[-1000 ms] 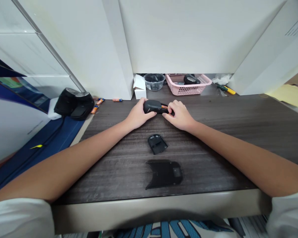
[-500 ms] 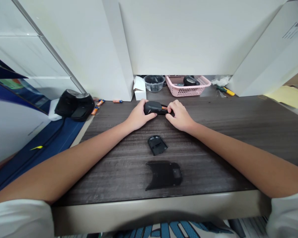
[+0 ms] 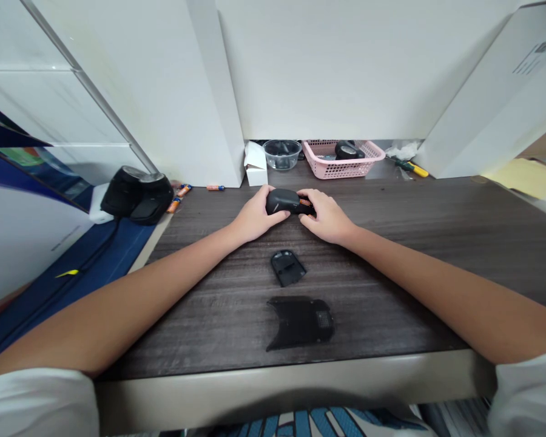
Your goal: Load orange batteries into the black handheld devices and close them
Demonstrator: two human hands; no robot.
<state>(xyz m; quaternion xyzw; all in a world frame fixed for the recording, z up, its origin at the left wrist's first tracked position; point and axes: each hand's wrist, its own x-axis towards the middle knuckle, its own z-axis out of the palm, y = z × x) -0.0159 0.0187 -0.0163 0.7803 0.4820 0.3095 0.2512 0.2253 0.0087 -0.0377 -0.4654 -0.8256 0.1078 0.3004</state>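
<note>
A black mouse-shaped device [image 3: 283,200] rests near the middle of the dark wooden table [image 3: 200,328], with an orange battery [image 3: 304,202] showing in its right end. My left hand [image 3: 256,217] is wrapped round the device's left end. Around the right end are the fingers of my right hand [image 3: 324,217], with fingers on the far side and thumb on the near side. Closer to me lie a small black cover [image 3: 288,267] and a larger black shell [image 3: 301,321].
At the back stand a white box [image 3: 255,165], a clear bowl [image 3: 283,155] and a pink basket [image 3: 343,168] with black items. A yellow-green screwdriver [image 3: 414,168] lies right of it. Several orange batteries [image 3: 174,205] lie left, beside a black device [image 3: 137,195].
The black device has turned slightly in my hands. My right hand has shifted a little left, with its fingers further round the device's right end.
</note>
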